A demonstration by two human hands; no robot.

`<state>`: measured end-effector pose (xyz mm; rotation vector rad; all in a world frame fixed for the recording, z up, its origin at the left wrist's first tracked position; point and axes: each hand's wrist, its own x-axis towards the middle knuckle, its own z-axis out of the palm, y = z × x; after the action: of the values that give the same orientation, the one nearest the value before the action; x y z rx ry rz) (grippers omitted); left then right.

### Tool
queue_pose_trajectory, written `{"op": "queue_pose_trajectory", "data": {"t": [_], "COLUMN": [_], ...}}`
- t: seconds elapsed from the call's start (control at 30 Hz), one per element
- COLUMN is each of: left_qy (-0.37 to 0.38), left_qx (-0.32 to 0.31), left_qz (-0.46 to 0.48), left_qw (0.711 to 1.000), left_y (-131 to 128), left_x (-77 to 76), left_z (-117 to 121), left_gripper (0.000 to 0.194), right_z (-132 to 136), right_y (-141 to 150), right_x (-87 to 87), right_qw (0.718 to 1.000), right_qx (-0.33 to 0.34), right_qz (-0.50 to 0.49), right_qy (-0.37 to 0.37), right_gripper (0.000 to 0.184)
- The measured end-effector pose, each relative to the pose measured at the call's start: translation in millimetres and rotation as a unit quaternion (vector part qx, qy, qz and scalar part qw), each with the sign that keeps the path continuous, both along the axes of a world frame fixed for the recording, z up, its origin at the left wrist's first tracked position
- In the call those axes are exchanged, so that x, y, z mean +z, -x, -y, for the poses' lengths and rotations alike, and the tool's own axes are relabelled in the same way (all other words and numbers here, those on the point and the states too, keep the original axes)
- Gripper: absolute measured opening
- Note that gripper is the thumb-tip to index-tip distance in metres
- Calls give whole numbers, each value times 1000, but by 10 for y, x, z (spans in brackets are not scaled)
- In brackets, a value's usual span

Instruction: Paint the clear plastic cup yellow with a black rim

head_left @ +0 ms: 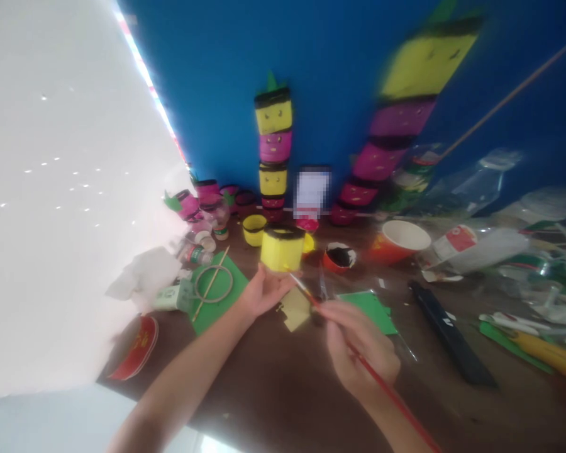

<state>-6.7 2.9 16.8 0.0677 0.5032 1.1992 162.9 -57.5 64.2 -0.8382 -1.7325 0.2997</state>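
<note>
My left hand (268,292) holds a yellow cup (283,251) with a black rim from below, its fingers under the base. In my right hand (358,343) is a red-handled paintbrush (375,374), gripped like a pen. The brush tip touches, or nearly touches, the lower front of the cup. Behind the cup stands another yellow cup with a black band (255,230). To the right sits a small red pot (338,257) with dark paint inside. A cut piece of tan paper (295,309) lies below the cup.
Green sheets (365,309), a ring (214,284), a black bar-shaped tool (450,333) and a yellow cutter (547,352) lie about. An orange paper cup (396,244) and plastic bottles (481,176) stand right. Stacked painted cups with faces (273,148) lean on the blue wall.
</note>
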Motion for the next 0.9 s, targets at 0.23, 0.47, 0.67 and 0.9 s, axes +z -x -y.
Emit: {"op": "queue_pose_trajectory", "data": {"t": [0.23, 0.47, 0.67, 0.9], "left_qy": [-24, -29, -22, -12], "left_qx": [9, -21, -17, -11], "left_qz": [-2, 24, 30, 45], "left_qw": [1000, 999, 999, 999], "left_y": [7, 27, 35, 36], "left_x": [-18, 59, 52, 19], "left_z": [-9, 30, 42, 45], "left_gripper": [69, 78, 78, 74], "right_z": [-16, -52, -50, -61], "right_y": [-20, -59, -36, -23], "right_x": [-5, -57, -87, -66], "right_qw": [999, 996, 996, 996], "right_qx": [28, -34, -51, -61], "right_qz": [-10, -78, -67, -64], "right_qy": [12, 7, 29, 25], "right_gripper": [21, 19, 20, 19]}}
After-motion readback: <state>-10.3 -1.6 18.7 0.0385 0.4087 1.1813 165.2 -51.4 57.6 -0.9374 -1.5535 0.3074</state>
